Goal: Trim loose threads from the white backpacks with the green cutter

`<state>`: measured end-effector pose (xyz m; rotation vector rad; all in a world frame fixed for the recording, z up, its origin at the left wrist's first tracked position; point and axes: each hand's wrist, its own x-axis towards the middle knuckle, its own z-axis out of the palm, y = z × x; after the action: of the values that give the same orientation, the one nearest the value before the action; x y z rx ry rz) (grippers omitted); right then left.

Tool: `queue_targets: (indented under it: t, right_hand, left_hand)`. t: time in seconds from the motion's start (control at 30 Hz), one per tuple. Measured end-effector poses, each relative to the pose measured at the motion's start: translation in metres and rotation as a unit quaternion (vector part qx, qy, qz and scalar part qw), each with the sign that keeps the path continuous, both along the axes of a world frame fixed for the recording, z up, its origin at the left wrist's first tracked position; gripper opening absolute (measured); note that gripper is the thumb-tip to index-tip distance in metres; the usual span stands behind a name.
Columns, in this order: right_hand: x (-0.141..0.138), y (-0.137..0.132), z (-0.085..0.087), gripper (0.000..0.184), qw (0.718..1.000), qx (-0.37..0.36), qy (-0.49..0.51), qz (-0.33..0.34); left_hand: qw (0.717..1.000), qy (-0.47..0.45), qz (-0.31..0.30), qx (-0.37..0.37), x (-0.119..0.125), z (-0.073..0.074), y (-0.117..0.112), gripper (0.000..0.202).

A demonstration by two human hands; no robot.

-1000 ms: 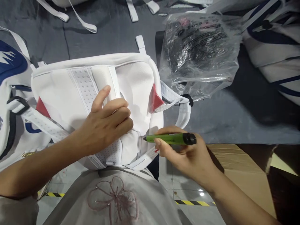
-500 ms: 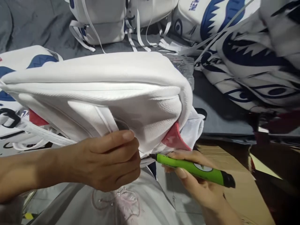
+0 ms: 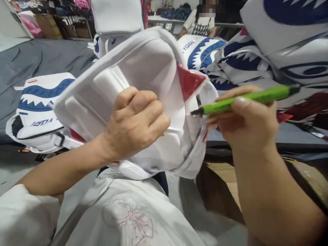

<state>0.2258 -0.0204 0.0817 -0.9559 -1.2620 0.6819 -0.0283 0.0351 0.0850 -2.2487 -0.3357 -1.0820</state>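
A white backpack (image 3: 156,65) is held tilted at the centre of the view, the left hand (image 3: 138,119) curled tight on its back panel – the exact fold gripped is hidden; at 3 o'clock the right hand (image 3: 247,121) pinches a green marker (image 3: 273,94), tip toward 9 o'clock near the bag's edge – contact unclear; a blue-patterned backpack (image 3: 43,102) lies at 9 o'clock

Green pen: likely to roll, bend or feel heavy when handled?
The green pen likely rolls if pushed: its slim barrel looks rounded. Probably light: the right hand pinches it. Likely rigid; it shows no bend.
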Motion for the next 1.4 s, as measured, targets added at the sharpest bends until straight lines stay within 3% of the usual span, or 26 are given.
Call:
queue_targets:
  t: [0.07, 0.13, 0.27, 0.37, 0.43, 0.5, 0.57, 0.63, 0.7, 0.8, 0.97, 1.13, 1.27, 1.4]
  right_hand:
    - [0.000, 0.015, 0.012, 0.022, 1.000, 0.002, 0.016, 0.006]
    - [-0.004, 0.028, 0.002, 0.022, 0.999, -0.021, 0.028, 0.030]
    - [-0.007, 0.057, -0.064, 0.030, 0.991, -0.109, 0.058, 0.051]
    - [0.001, 0.069, -0.106, 0.035, 0.990, -0.109, 0.092, -0.003]
    - [0.005, 0.062, -0.116, 0.036, 0.988, -0.087, 0.113, -0.051]
    - [0.003, 0.043, -0.117, 0.033, 0.988, -0.060, 0.102, -0.102]
    - [-0.007, 0.021, -0.116, 0.028, 0.981, 0.002, 0.038, -0.191]
    - [-0.020, 0.006, -0.121, 0.029, 0.950, 0.106, -0.057, -0.286]
    - [-0.032, 0.004, -0.132, 0.041, 0.909, 0.205, -0.157, -0.328]
    - [-0.044, 0.022, -0.152, 0.060, 0.894, 0.226, -0.275, -0.272]
    - [-0.060, 0.058, -0.173, 0.060, 0.917, 0.166, -0.296, -0.209]
    - [-0.072, 0.052, -0.184, 0.059, 0.932, 0.130, -0.266, -0.210]
    - [-0.068, 0.053, -0.186, 0.056, 0.939, 0.137, -0.268, -0.167]
    - [-0.061, 0.062, -0.186, 0.048, 0.950, 0.121, -0.243, -0.151]
  left_hand:
    - [0.998, 0.004, 0.023, -0.053, -0.001, -0.005, -0.012, 0.018]
    - [0.990, 0.024, 0.046, -0.128, -0.004, -0.021, -0.020, 0.024]
    - [0.948, 0.079, 0.100, -0.293, 0.001, -0.070, -0.004, 0.023]
    - [0.922, 0.170, 0.066, -0.340, 0.007, -0.092, 0.030, 0.009]
    - [0.918, 0.205, 0.014, -0.340, 0.007, -0.091, 0.049, 0.007]
    - [0.933, 0.179, -0.018, -0.313, 0.006, -0.080, 0.064, 0.014]
    - [0.950, 0.144, -0.003, -0.278, 0.008, -0.066, 0.077, 0.022]
    - [0.943, 0.160, 0.039, -0.289, 0.017, -0.055, 0.092, 0.050]
    - [0.910, 0.237, 0.070, -0.334, 0.033, -0.050, 0.107, 0.073]
    - [0.865, 0.331, 0.097, -0.365, 0.057, -0.049, 0.127, 0.086]
    - [0.845, 0.369, 0.110, -0.371, 0.070, -0.055, 0.141, 0.103]
    - [0.860, 0.355, 0.114, -0.350, 0.068, -0.063, 0.142, 0.098]
    - [0.872, 0.355, 0.108, -0.320, 0.070, -0.074, 0.145, 0.086]
    - [0.886, 0.346, 0.106, -0.289, 0.073, -0.085, 0.151, 0.101]
